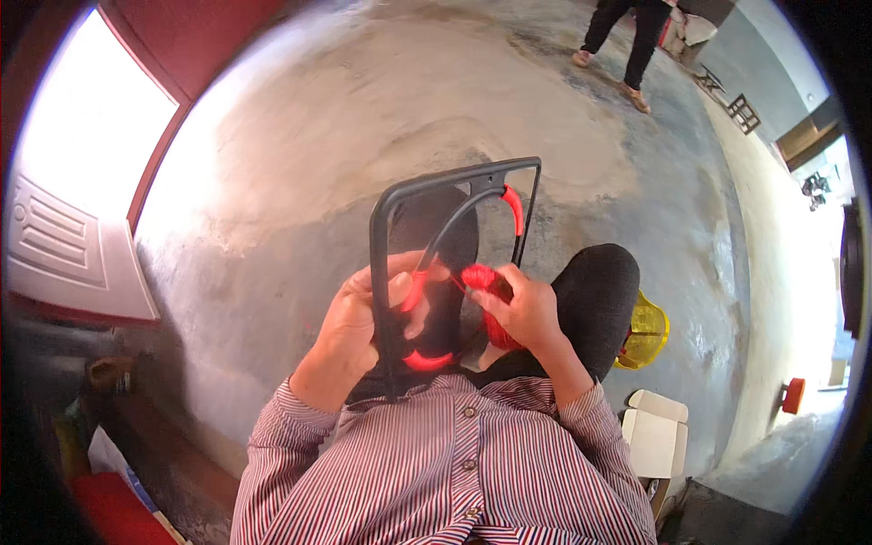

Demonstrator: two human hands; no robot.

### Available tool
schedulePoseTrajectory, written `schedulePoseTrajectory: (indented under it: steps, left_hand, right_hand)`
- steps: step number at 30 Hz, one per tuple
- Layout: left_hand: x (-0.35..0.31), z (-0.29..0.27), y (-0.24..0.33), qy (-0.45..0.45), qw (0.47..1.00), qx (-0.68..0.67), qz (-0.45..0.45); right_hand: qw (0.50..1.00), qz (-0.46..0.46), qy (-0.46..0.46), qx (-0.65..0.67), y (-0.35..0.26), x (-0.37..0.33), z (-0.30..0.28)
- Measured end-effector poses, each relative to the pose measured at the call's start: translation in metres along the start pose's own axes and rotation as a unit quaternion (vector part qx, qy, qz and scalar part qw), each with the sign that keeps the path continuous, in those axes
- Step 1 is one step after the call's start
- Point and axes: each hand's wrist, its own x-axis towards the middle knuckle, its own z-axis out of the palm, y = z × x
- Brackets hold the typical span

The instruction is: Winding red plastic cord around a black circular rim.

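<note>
A black rectangular frame (457,179) stands tilted over my lap, with a black ring (448,227) inside it. Red wrapping covers separate stretches of the ring: one at the upper right (514,209), one at the bottom (427,361) and one by my left fingers. My left hand (345,322) reaches around the frame's left bar and pinches the ring at its left side. In my right hand (529,313), inside the frame's right part, is a bundle of red yarn (481,277). A thin red strand runs from the bundle toward my left fingertips.
My dark-trousered knee (595,304) rises right of the frame. Beside it a yellow basket (647,331) sits on the concrete floor (300,191), with an opened white carton (654,434) nearer me. Another person's legs (636,50) stand at the far right. A white panelled door (68,245) is at left.
</note>
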Motion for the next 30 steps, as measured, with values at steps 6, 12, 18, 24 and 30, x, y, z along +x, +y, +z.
schedulePoseTrajectory:
  steps: [6, 12, 18, 24, 30]
  left_hand:
    - [-0.013, 0.033, -0.002, -0.036, 0.989, 0.138, 0.042]
    - [-0.004, 0.037, 0.0, -0.104, 0.946, -0.214, -0.222]
    - [0.006, 0.011, -0.021, -0.058, 0.987, -0.111, -0.105]
    - [0.005, 0.019, -0.022, 0.046, 0.991, -0.096, -0.08]
    - [0.005, 0.026, -0.022, 0.029, 0.994, -0.064, -0.08]
  right_hand:
    - [0.794, -0.024, -0.056, 0.605, -0.033, 0.028, -0.023]
    - [0.701, -0.144, -0.114, 0.689, -0.048, 0.018, -0.045]
    - [0.736, -0.001, -0.079, 0.672, -0.044, 0.009, -0.037]
    - [0.841, -0.128, -0.051, 0.523, -0.061, -0.008, -0.035]
    - [0.897, -0.215, 0.12, 0.367, -0.065, 0.003, -0.056]
